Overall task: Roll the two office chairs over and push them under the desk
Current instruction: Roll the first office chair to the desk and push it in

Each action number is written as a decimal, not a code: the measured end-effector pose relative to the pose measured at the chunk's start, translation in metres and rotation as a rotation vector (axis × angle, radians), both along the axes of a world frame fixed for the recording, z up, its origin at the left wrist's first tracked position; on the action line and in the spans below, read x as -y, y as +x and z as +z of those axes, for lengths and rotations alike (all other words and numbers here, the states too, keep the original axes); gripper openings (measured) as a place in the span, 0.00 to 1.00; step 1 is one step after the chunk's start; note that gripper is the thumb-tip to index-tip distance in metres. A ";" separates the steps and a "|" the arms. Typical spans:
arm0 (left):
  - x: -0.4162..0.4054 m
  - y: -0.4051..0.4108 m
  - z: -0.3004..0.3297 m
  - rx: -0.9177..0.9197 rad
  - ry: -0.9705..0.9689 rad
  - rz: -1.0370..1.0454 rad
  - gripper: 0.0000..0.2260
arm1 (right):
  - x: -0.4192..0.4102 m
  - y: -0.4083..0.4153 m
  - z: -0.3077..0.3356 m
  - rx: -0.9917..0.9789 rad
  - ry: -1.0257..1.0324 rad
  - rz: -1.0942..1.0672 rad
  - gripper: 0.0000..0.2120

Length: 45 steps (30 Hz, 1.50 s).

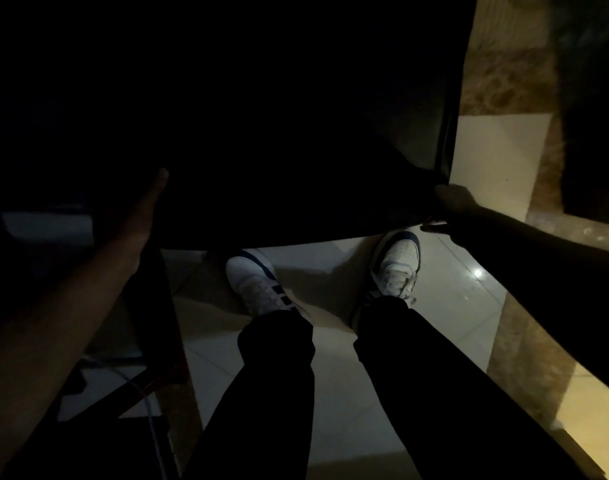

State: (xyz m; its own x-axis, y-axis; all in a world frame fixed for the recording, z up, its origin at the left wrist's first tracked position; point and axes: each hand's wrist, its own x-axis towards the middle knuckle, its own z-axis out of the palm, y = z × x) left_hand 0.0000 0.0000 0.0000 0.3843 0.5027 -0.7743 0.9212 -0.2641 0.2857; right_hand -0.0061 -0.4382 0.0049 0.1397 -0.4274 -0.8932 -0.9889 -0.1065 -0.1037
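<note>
The frame is very dark. A large black office chair fills the upper middle, with its back towards me; its base and wheels are hidden. My right hand grips the chair back's lower right corner, thumb underneath. My left hand lies flat with straight fingers along the chair's left side; whether it touches the chair is lost in the dark. No second chair or desk can be made out.
My feet in white sneakers stand on pale glossy floor tiles just behind the chair. A brown marble strip runs along the right. Dark furniture with a cable stands at the lower left.
</note>
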 end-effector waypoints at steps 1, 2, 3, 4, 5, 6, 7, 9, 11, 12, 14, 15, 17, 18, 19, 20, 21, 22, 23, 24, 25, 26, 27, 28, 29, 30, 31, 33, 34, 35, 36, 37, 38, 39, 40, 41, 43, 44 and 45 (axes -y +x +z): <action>0.000 0.003 0.014 0.010 0.035 -0.015 0.58 | 0.001 0.001 0.012 0.001 0.016 0.027 0.11; 0.001 0.002 0.027 0.028 0.087 -0.041 0.59 | 0.003 0.000 0.021 0.008 0.023 0.064 0.11; 0.002 0.004 0.045 0.040 0.152 -0.059 0.59 | 0.004 0.003 0.037 0.035 0.027 0.097 0.12; 0.004 0.005 0.057 0.057 0.187 -0.069 0.59 | 0.006 0.004 0.046 0.050 0.012 0.104 0.12; 0.008 0.007 0.068 0.071 0.190 -0.062 0.59 | 0.008 0.006 0.057 0.055 -0.002 0.100 0.11; 0.012 0.009 0.080 0.072 0.190 -0.044 0.59 | 0.010 0.008 0.066 0.057 -0.027 0.103 0.12; 0.015 0.010 0.091 0.070 0.201 -0.036 0.59 | 0.012 0.009 0.076 0.048 -0.048 0.109 0.13; 0.020 0.013 0.120 0.055 0.227 -0.036 0.59 | 0.016 0.013 0.102 0.041 -0.086 0.131 0.15; 0.025 0.020 0.150 0.043 0.253 -0.034 0.57 | 0.023 0.022 0.128 0.045 -0.106 0.192 0.15; 0.029 0.023 0.165 0.055 0.247 -0.031 0.57 | 0.026 0.026 0.142 0.040 -0.106 0.235 0.15; 0.037 0.031 0.203 0.103 0.215 -0.032 0.56 | 0.034 0.042 0.178 0.029 -0.097 0.268 0.17; 0.040 0.035 0.218 0.121 0.208 -0.028 0.55 | 0.036 0.048 0.191 0.029 -0.098 0.255 0.19; 0.045 0.045 0.252 0.154 0.224 -0.026 0.54 | 0.038 0.059 0.218 0.051 -0.141 0.252 0.19; 0.047 0.050 0.268 0.152 0.250 -0.038 0.53 | 0.037 0.064 0.231 0.065 -0.180 0.256 0.18; 0.050 0.056 0.286 0.149 0.283 -0.045 0.53 | 0.037 0.069 0.246 0.074 -0.217 0.273 0.17; 0.053 0.065 0.305 0.155 0.310 -0.045 0.53 | 0.037 0.075 0.262 0.081 -0.244 0.297 0.17; 0.054 0.072 0.323 0.169 0.323 -0.036 0.53 | 0.036 0.082 0.277 0.084 -0.258 0.317 0.17; 0.055 0.081 0.342 0.183 0.334 -0.034 0.52 | 0.037 0.090 0.293 0.084 -0.267 0.328 0.17; 0.057 0.091 0.362 0.184 0.345 -0.039 0.52 | 0.039 0.098 0.308 0.087 -0.265 0.335 0.18; 0.058 0.101 0.380 0.178 0.363 -0.045 0.51 | 0.039 0.105 0.320 0.092 -0.267 0.340 0.19; 0.058 0.109 0.397 0.173 0.384 -0.047 0.50 | 0.039 0.111 0.331 0.097 -0.275 0.337 0.21; 0.059 0.122 0.418 0.180 0.410 -0.053 0.49 | 0.041 0.121 0.347 0.110 -0.276 0.333 0.22; 0.061 0.132 0.435 0.185 0.430 -0.056 0.48 | 0.041 0.129 0.359 0.122 -0.272 0.335 0.23; 0.063 0.143 0.450 0.198 0.451 -0.061 0.45 | 0.041 0.137 0.371 0.128 -0.279 0.336 0.23; 0.065 0.154 0.466 0.218 0.477 -0.071 0.43 | 0.042 0.146 0.383 0.124 -0.290 0.334 0.23; 0.067 0.167 0.484 0.249 0.501 -0.082 0.40 | 0.043 0.159 0.400 0.126 -0.301 0.330 0.23; 0.070 0.179 0.500 0.275 0.511 -0.082 0.38 | 0.043 0.170 0.415 0.127 -0.306 0.326 0.23; 0.075 0.208 0.534 0.329 0.531 -0.070 0.35 | 0.048 0.195 0.447 0.155 -0.326 0.307 0.24; 0.076 0.221 0.549 0.351 0.532 -0.062 0.34 | 0.049 0.207 0.461 0.168 -0.319 0.318 0.24; 0.078 0.235 0.564 0.372 0.531 -0.046 0.34 | 0.051 0.219 0.476 0.183 -0.310 0.338 0.24; 0.078 0.247 0.575 0.392 0.536 -0.039 0.35 | 0.052 0.229 0.488 0.193 -0.301 0.351 0.25; 0.079 0.263 0.590 0.412 0.537 -0.032 0.35 | 0.054 0.245 0.504 0.211 -0.301 0.355 0.25; 0.079 0.273 0.597 0.424 0.537 -0.032 0.33 | 0.053 0.255 0.513 0.231 -0.297 0.358 0.25; 0.080 0.286 0.607 0.436 0.535 -0.029 0.32 | 0.052 0.267 0.525 0.251 -0.302 0.365 0.25; 0.083 0.302 0.616 0.455 0.518 -0.023 0.31 | 0.052 0.283 0.538 0.270 -0.310 0.362 0.24; 0.086 0.315 0.625 0.463 0.499 -0.014 0.31 | 0.051 0.297 0.550 0.285 -0.317 0.357 0.24; 0.087 0.341 0.638 0.485 0.491 0.007 0.37 | 0.046 0.325 0.569 0.315 -0.351 0.320 0.23; 0.086 0.355 0.644 0.491 0.487 0.013 0.39 | 0.043 0.339 0.578 0.318 -0.382 0.316 0.24; 0.085 0.369 0.653 0.489 0.477 0.019 0.41 | 0.039 0.352 0.588 0.315 -0.417 0.343 0.25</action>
State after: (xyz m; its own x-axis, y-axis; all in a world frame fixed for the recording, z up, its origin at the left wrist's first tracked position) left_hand 0.3690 -0.0852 0.6528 0.6211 0.7562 -0.2059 0.7216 -0.4492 0.5268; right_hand 0.3460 -0.4773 0.5929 0.5604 -0.6151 -0.5547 -0.8198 -0.5071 -0.2660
